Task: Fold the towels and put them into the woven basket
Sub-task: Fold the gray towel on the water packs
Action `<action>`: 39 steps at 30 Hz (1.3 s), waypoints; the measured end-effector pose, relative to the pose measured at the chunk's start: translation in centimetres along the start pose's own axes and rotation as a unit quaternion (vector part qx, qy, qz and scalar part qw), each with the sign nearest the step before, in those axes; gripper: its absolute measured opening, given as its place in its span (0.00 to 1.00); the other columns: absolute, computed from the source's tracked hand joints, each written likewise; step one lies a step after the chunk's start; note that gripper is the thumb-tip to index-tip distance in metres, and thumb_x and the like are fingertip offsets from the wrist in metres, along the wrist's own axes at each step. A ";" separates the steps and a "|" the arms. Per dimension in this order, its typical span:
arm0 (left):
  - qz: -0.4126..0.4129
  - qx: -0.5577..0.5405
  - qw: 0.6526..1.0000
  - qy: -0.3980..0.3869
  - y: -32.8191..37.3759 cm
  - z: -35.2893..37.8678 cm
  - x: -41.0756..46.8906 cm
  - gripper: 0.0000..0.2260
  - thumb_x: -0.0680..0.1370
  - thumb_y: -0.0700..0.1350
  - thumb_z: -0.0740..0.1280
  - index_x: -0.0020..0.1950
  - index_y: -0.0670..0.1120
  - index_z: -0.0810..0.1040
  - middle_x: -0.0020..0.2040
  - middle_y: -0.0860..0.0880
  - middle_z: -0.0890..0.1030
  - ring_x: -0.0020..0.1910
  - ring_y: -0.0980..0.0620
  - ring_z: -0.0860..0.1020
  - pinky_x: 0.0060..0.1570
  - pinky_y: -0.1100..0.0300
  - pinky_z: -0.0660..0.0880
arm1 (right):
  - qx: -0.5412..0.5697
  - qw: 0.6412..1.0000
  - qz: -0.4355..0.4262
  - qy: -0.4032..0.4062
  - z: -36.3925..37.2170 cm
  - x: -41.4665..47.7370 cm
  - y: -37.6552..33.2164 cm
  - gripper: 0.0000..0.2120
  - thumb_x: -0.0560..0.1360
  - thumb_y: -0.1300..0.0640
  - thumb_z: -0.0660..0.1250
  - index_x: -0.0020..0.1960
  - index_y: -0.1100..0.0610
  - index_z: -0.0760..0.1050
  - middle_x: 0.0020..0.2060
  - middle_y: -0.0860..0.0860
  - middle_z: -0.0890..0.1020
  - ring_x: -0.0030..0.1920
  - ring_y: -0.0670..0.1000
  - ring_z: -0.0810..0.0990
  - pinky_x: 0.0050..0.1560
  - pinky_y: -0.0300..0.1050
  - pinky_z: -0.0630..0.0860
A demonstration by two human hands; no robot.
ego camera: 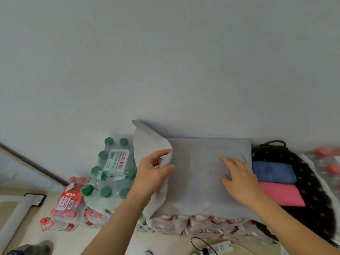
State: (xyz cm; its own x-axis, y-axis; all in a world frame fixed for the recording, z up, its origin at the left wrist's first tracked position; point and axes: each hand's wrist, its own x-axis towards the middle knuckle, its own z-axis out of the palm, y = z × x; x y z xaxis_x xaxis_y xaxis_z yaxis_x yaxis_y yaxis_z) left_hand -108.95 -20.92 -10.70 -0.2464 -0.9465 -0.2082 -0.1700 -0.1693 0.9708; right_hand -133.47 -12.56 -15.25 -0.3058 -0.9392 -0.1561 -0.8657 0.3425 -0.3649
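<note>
Pinching the grey towel (200, 183) at 9 o'clock, the left hand (152, 172) needed to align edges squarely; the right hand (239, 179) pressed flat, fingers spread.

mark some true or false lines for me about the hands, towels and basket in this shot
1. The left hand pinches a lifted edge of the grey towel. True.
2. The right hand holds the blue towel. False: it lies flat on the grey towel.
3. The pink towel lies folded in the basket beside the blue towel. True.
4. The bottles just left of the grey towel have yellow caps. False: their caps are green.
</note>
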 end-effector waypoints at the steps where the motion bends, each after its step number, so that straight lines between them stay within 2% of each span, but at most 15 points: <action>1: 0.005 0.012 0.999 -0.034 0.1 2.0 0.0 0.19 0.71 0.34 0.73 0.55 0.53 0.81 0.43 0.53 0.80 0.41 0.59 0.77 0.44 0.69 0.74 | 0.010 0.999 0.036 -0.001 -0.2 -0.5 1.0 0.29 0.76 0.55 0.63 0.75 0.52 0.60 0.70 0.54 0.68 0.68 0.58 0.65 0.69 0.52 0.64; 5: 0.008 0.059 0.987 -0.152 0.0 8.8 -0.7 0.18 0.72 0.34 0.71 0.58 0.52 0.79 0.55 0.58 0.78 0.52 0.60 0.79 0.53 0.67 0.75 | 0.121 0.979 0.163 -0.018 -0.9 -2.4 4.6 0.31 0.76 0.49 0.63 0.76 0.51 0.55 0.66 0.60 0.70 0.64 0.61 0.69 0.60 0.52 0.68; 7: 0.012 0.085 0.980 -0.181 -0.4 11.3 -0.9 0.19 0.72 0.35 0.71 0.59 0.53 0.78 0.55 0.63 0.75 0.60 0.52 0.76 0.57 0.61 0.74 | 0.211 0.952 0.218 -0.039 -1.0 -3.2 5.7 0.31 0.77 0.47 0.63 0.76 0.52 0.55 0.67 0.57 0.70 0.65 0.58 0.70 0.57 0.48 0.69; 8: 0.017 0.099 0.976 -0.190 -0.9 12.2 -0.9 0.20 0.72 0.35 0.71 0.59 0.54 0.78 0.53 0.64 0.74 0.60 0.57 0.75 0.55 0.65 0.74 | 0.247 0.940 0.231 -0.049 -1.1 -3.6 6.1 0.30 0.77 0.47 0.62 0.75 0.53 0.57 0.66 0.55 0.71 0.65 0.57 0.71 0.55 0.46 0.68; 10: 0.024 0.127 0.971 -0.203 -1.7 13.6 -0.9 0.21 0.71 0.32 0.68 0.57 0.55 0.77 0.46 0.59 0.75 0.45 0.67 0.75 0.43 0.73 0.72 | 0.306 0.922 0.231 -0.057 -1.3 -4.3 6.7 0.21 0.79 0.49 0.62 0.69 0.53 0.64 0.61 0.48 0.73 0.60 0.53 0.74 0.54 0.43 0.68; 12: 0.034 0.164 0.963 -0.211 -2.6 14.5 -1.0 0.20 0.72 0.31 0.67 0.56 0.53 0.77 0.38 0.54 0.74 0.32 0.65 0.73 0.36 0.71 0.70 | 0.356 0.901 0.238 -0.072 -1.4 -5.0 7.2 0.14 0.79 0.48 0.62 0.61 0.53 0.72 0.56 0.48 0.77 0.53 0.49 0.76 0.54 0.45 0.72; 14: 0.063 0.214 0.951 -0.216 -3.3 14.9 -1.2 0.18 0.72 0.33 0.67 0.58 0.52 0.76 0.35 0.54 0.73 0.31 0.63 0.72 0.35 0.71 0.69 | 0.362 0.887 0.268 -0.101 -1.1 -5.4 8.0 0.22 0.77 0.42 0.62 0.59 0.59 0.77 0.53 0.54 0.82 0.52 0.53 0.79 0.54 0.49 0.74; 19: 0.114 0.267 0.935 -0.204 -3.9 15.0 -1.7 0.16 0.74 0.39 0.70 0.57 0.54 0.75 0.34 0.56 0.74 0.34 0.62 0.73 0.37 0.72 0.69 | 0.293 0.896 0.283 -0.178 -0.9 -6.4 10.7 0.30 0.69 0.32 0.66 0.55 0.57 0.77 0.54 0.55 0.81 0.52 0.52 0.79 0.50 0.45 0.76; 23: 0.105 0.280 0.938 -0.177 -4.4 15.2 -1.7 0.06 0.73 0.44 0.72 0.43 0.54 0.78 0.36 0.57 0.80 0.37 0.62 0.77 0.36 0.73 0.71 | 0.180 0.939 0.180 -0.232 -0.4 -7.3 11.4 0.40 0.62 0.45 0.79 0.68 0.50 0.65 0.58 0.47 0.71 0.54 0.47 0.74 0.53 0.40 0.73; 26: 0.111 0.299 0.933 -0.168 -4.7 15.5 -1.5 0.07 0.73 0.47 0.72 0.37 0.55 0.79 0.34 0.59 0.81 0.35 0.64 0.78 0.34 0.74 0.69 | 0.128 0.967 0.138 -0.172 0.8 -7.4 11.3 0.37 0.64 0.51 0.76 0.68 0.47 0.62 0.61 0.50 0.72 0.56 0.50 0.74 0.57 0.45 0.75; 29: 0.110 0.299 0.934 -0.161 -4.7 15.6 -1.5 0.05 0.75 0.49 0.71 0.39 0.53 0.80 0.34 0.57 0.81 0.36 0.61 0.78 0.34 0.71 0.70 | 0.052 0.980 0.126 -0.146 0.5 -7.3 11.1 0.34 0.67 0.48 0.73 0.68 0.49 0.61 0.57 0.51 0.75 0.53 0.52 0.76 0.51 0.48 0.76; 33: 0.115 0.296 0.936 -0.152 -4.8 15.7 -1.5 0.05 0.76 0.49 0.69 0.41 0.52 0.79 0.35 0.56 0.81 0.36 0.60 0.77 0.34 0.69 0.71 | -0.129 0.982 0.090 -0.104 1.6 -7.8 10.2 0.46 0.64 0.41 0.75 0.71 0.44 0.49 0.56 0.52 0.68 0.50 0.53 0.75 0.49 0.50 0.74; 35: 0.112 0.297 0.936 -0.150 -4.9 15.7 -1.4 0.05 0.76 0.49 0.69 0.41 0.52 0.78 0.35 0.55 0.80 0.36 0.59 0.77 0.34 0.69 0.71 | -0.166 0.983 0.072 -0.025 3.3 -8.0 10.1 0.43 0.61 0.47 0.78 0.68 0.47 0.58 0.50 0.51 0.70 0.43 0.52 0.76 0.42 0.48 0.74; 37: 0.107 0.294 0.938 -0.149 -5.0 15.7 -1.4 0.05 0.76 0.50 0.68 0.41 0.53 0.78 0.35 0.55 0.80 0.36 0.59 0.77 0.34 0.69 0.71 | -0.149 0.987 0.037 0.050 4.0 -8.0 10.2 0.28 0.57 0.55 0.80 0.54 0.50 0.73 0.40 0.50 0.73 0.32 0.51 0.76 0.30 0.46 0.72; 39: 0.104 0.284 0.941 -0.150 -5.0 15.7 -1.4 0.05 0.77 0.49 0.68 0.41 0.52 0.78 0.35 0.55 0.80 0.35 0.59 0.77 0.34 0.69 0.71 | -0.107 0.992 0.030 0.062 3.3 -7.7 10.6 0.12 0.65 0.55 0.74 0.46 0.50 0.75 0.38 0.48 0.74 0.31 0.51 0.76 0.29 0.45 0.71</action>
State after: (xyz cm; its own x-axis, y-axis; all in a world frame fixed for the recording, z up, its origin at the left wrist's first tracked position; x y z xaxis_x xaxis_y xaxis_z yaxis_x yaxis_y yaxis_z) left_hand -122.71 -14.43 -17.15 -0.5756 -0.8078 -0.1274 -0.5500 0.2671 0.7913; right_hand -138.97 -1.58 -20.92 -0.3943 -0.9175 -0.0521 -0.9046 0.3975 -0.1540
